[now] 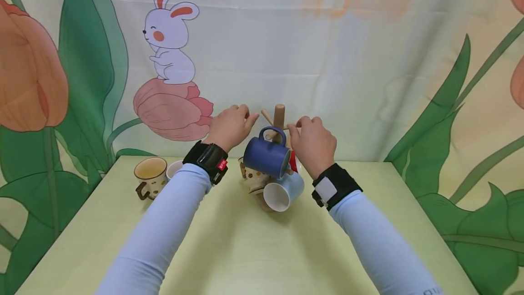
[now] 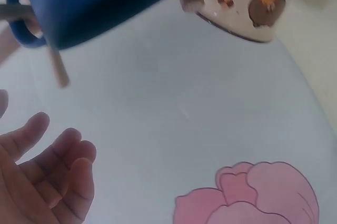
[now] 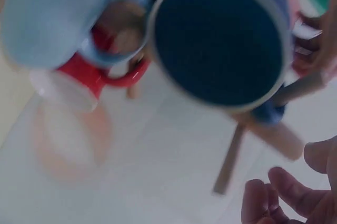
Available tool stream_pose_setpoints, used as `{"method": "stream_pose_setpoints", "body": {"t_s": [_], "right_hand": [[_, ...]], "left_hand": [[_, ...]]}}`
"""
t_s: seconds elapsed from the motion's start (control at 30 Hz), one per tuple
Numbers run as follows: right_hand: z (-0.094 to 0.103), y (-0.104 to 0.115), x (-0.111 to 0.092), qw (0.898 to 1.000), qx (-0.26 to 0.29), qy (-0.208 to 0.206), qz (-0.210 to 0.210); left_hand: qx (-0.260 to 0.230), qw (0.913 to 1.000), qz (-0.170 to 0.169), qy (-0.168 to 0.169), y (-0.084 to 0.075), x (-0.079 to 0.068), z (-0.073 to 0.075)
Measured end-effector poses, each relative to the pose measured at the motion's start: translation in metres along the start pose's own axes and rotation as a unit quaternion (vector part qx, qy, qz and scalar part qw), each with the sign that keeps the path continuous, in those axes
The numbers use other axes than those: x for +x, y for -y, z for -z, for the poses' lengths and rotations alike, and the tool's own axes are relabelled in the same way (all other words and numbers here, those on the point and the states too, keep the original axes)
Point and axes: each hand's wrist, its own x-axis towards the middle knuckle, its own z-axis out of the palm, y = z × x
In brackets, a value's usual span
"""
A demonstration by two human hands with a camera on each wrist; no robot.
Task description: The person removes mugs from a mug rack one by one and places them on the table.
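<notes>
A dark blue mug (image 1: 266, 155) hangs by its handle on a peg of a wooden mug tree (image 1: 279, 114), tilted with its mouth to the right. My left hand (image 1: 231, 125) is raised to the left of the tree's top, fingers loosely bent and holding nothing. On the other side, my right hand (image 1: 314, 142) hovers beside the pegs, thumb and fingers apart in the right wrist view. Below the dark blue mug hang a light blue mug (image 1: 294, 185) and a patterned cream mug (image 1: 254, 179). A red mug (image 3: 84, 79) sits behind, partly hidden in the head view.
Another patterned cream mug (image 1: 153, 186) with a brown handle stands upright at the table's back left. Beside it a white mug (image 1: 173, 168) is partly covered by my left forearm. Behind the table (image 1: 262, 249) hangs a printed curtain (image 1: 254, 49).
</notes>
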Motion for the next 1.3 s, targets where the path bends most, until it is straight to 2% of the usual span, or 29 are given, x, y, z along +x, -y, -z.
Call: {"method": "stream_pose_setpoints", "body": {"t_s": [0.13, 0.33, 0.47, 0.6, 0.8, 1.03, 1.17, 1.3], "right_hand": [[-0.002, 0.015, -0.006, 0.999, -0.033, -0.002, 0.043], [-0.011, 0.036, -0.009, 0.99, -0.113, -0.006, 0.088], [-0.018, 0.045, -0.012, 0.984, -0.15, -0.021, 0.097], [-0.021, 0.048, -0.013, 0.982, -0.165, -0.032, 0.089], [-0.02, 0.05, -0.015, 0.976, -0.194, -0.03, 0.096], [-0.022, 0.055, -0.021, 0.962, -0.24, -0.04, 0.119], [-0.022, 0.057, -0.024, 0.956, -0.261, -0.054, 0.126], [-0.022, 0.056, -0.026, 0.955, -0.261, -0.057, 0.131]], "left_hand": [[-0.013, 0.9995, 0.008, 0.027, 0.005, 0.012, -0.004], [-0.035, 0.9968, 0.002, 0.072, 0.001, 0.03, -0.01], [-0.043, 0.9939, -0.014, 0.101, -0.004, 0.038, -0.011], [-0.048, 0.99, -0.035, 0.128, -0.008, 0.043, -0.01], [-0.051, 0.9859, -0.057, 0.148, -0.009, 0.045, -0.011], [-0.073, 0.9812, -0.048, 0.172, -0.009, 0.044, -0.013], [-0.086, 0.9807, -0.039, 0.171, -0.009, 0.042, -0.014], [-0.091, 0.9811, -0.032, 0.167, -0.008, 0.04, -0.014]]}}
